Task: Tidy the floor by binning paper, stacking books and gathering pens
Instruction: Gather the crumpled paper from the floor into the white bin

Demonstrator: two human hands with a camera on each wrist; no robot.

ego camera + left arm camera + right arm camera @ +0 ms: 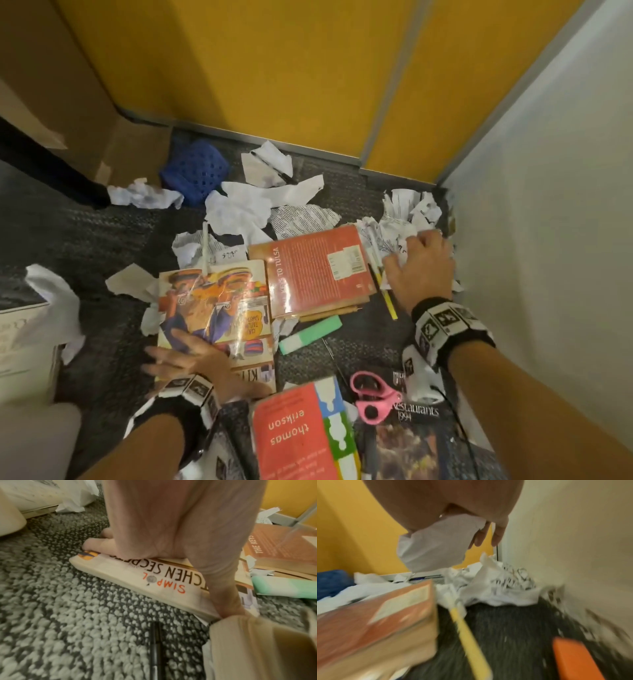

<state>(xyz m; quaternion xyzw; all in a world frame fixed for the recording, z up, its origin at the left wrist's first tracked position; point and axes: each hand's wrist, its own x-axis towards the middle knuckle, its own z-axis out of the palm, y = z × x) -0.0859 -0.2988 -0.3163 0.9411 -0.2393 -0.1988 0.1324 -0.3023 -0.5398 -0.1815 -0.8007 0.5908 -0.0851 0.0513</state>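
My left hand (185, 356) lies flat, fingers spread, on a colourful cookbook (212, 308) on the carpet; the left wrist view shows its fingers (96, 543) on the cover (154, 577). My right hand (419, 260) is over the paper pile (407, 212) in the corner and pinches a crumpled white scrap (435, 545), lifted off the floor. An orange-red book (315, 270) lies between the hands. Beside it lie a yellow pen (388, 299) and a green highlighter (310, 334). A white pen (205, 250) rests on paper behind the cookbook.
Several torn sheets (246, 209) litter the carpet toward the yellow wall, one with a black pen (274, 168) on it. A blue basket (195, 171) and a cardboard box (113, 137) stand at the back left. Near me lie a red book (294, 431), a dark book (411, 442) and pink scissors (375, 397).
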